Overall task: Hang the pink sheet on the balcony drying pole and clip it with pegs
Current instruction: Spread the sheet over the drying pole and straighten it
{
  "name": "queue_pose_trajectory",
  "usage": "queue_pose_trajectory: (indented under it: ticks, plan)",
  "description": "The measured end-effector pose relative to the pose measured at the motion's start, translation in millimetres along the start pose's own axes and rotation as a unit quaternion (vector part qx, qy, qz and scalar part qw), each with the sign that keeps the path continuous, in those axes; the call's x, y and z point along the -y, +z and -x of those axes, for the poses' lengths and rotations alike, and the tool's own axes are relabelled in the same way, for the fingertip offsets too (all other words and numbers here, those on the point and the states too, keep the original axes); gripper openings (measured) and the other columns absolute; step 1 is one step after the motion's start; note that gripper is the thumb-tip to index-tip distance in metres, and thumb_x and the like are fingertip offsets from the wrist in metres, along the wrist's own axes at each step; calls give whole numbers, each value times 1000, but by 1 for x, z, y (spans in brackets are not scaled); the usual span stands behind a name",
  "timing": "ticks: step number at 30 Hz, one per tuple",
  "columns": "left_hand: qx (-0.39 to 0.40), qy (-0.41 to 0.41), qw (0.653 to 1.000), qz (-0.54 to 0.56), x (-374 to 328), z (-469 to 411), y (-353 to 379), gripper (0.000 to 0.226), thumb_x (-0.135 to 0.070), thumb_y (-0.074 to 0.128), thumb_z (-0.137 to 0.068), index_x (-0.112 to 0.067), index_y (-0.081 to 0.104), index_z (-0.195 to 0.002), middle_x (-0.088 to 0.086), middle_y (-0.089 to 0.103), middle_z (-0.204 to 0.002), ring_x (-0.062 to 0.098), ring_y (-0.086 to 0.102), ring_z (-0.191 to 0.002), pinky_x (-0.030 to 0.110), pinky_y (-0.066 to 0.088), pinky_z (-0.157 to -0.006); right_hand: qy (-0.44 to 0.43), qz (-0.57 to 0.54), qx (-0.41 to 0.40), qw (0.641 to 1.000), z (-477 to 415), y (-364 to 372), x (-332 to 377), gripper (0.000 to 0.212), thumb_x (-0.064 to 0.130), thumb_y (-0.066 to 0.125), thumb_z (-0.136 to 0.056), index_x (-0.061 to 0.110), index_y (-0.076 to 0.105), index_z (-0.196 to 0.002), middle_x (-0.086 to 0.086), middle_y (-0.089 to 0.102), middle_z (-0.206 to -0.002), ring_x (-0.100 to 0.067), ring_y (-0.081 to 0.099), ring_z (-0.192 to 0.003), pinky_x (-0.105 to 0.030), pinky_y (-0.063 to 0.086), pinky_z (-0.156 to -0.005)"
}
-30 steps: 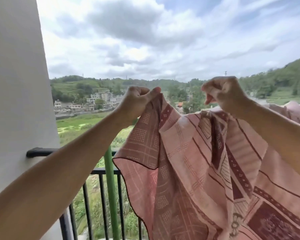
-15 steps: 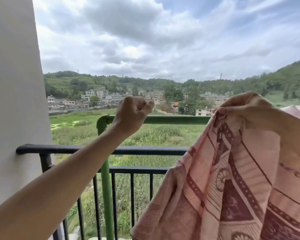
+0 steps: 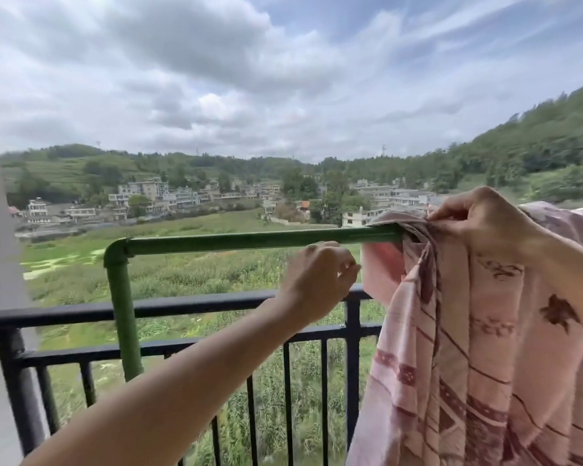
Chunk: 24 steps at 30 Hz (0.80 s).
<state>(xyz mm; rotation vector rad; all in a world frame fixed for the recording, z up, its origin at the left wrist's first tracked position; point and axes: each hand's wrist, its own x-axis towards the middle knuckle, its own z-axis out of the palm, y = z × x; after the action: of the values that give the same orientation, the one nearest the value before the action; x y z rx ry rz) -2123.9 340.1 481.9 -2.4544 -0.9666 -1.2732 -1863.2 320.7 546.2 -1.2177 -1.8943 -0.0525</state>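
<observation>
Out on the balcony, I've got the pink sheet [image 3: 468, 348] bunched over the right end of the green pole [image 3: 249, 240], and honestly my main worry is the whole thing sliding off. Most of the cloth hangs on my side in a thick wad and only a small flap shows behind the pole. If I loosen up, the heavier side could drag it down onto the black railing [image 3: 182, 306], or over it toward the field below. It's also all crammed at one end, with a long bare stretch of pole off to the left, so it needs spreading. Tugging sideways on one edge could pull it crooked or yank it right off. No pegs anywhere that I can see, so nothing is clipped yet and I reckon a gust would have its way with it. Grip-wise: my right hand [image 3: 482, 227] is on top of the pole, thumb and fingers pinched tight on a fold of the sheet right where it crosses. My left hand [image 3: 317, 280] sits just under the pole, fingers curled in close, tips right beside that back flap's edge. Can't tell whether they've actually got cloth or are only next to it.
</observation>
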Motion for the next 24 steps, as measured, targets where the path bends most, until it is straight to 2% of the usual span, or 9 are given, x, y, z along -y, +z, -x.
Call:
queue_pose_trajectory:
  ticks: [2, 4, 7, 10, 12, 15, 18, 21, 24]
  plan:
    - [86, -131, 980, 123, -20, -7, 13, 26, -28, 58, -93, -6, 71, -99, 6, 73, -99, 12, 66, -76, 26, 56, -62, -4, -4, -17, 1000, 0, -3, -8, 10, 9, 72, -82, 18, 75, -85, 8, 74, -78, 0, 67, -73, -6, 49, -66]
    - [146, -212, 941, 221, -36, -12, 32, 31, -33, 55, -94, -8, 70, -104, 4, 71, -107, 13, 67, -85, 30, 56, -74, 15, -74, -59, 995, 1, -3, -15, 13, 4, 68, -85, 15, 72, -80, 5, 72, -73, 3, 63, -64, -7, 49, -62]
    - [134, -274, 879, 367, -62, -22, 55, 29, -34, 54, -95, -11, 71, -102, 3, 72, -99, 20, 68, -88, 42, 57, -82, 61, -260, -117, 956, 2, -6, -26, 16, 1, 61, -89, 13, 66, -79, 8, 70, -63, 1, 62, -57, -12, 52, -57]
    - [115, -287, 846, 435, -92, -34, 60, 22, -25, 57, -94, -6, 68, -94, 3, 67, -77, 18, 62, -64, 29, 54, -57, 89, -372, -107, 918, 5, -13, -31, 6, 7, 62, -85, 10, 65, -82, 3, 70, -63, -8, 65, -55, -19, 55, -53]
    - [92, -279, 850, 437, -108, -42, 61, 20, -19, 58, -93, -5, 67, -81, 4, 60, -62, 14, 54, -49, 21, 45, -44, 71, -321, -93, 940, 7, -16, -36, 7, 6, 64, -85, 10, 66, -81, 5, 71, -64, -6, 65, -56, -17, 54, -54]
    - [27, -276, 872, 404, -117, -50, 69, 36, -38, 59, -91, -18, 58, -60, -3, 55, -55, 16, 52, -51, 26, 45, -51, 3, -170, -115, 979, 6, -18, -48, 19, 4, 64, -88, 20, 67, -79, 9, 71, -67, -2, 63, -62, -14, 51, -60]
    - [-19, -246, 922, 299, -126, -50, 77, 33, -47, 61, -87, -18, 62, -70, -5, 62, -65, 16, 58, -64, 31, 48, -65, -27, -27, -115, 993, 9, -19, -58, 5, 26, 66, -89, 23, 69, -92, 7, 70, -85, -9, 64, -77, -25, 51, -71]
    - [-75, -197, 951, 225, -129, -47, 81, 15, -29, 71, -83, -15, 75, -78, -4, 71, -70, 12, 63, -65, 29, 53, -65, -27, 61, -73, 995, 14, -24, -74, 44, 56, 63, -82, 22, 70, -110, 5, 69, -101, -12, 63, -92, -31, 50, -81]
    - [-102, -132, 975, 150, -126, -45, 71, 15, -31, 76, -78, -16, 75, -75, -8, 70, -66, 9, 62, -60, 32, 53, -66, -21, 19, -85, 996, 14, -34, -91, 36, 48, 71, -75, 23, 75, -101, 3, 74, -90, -15, 70, -83, -36, 57, -78]
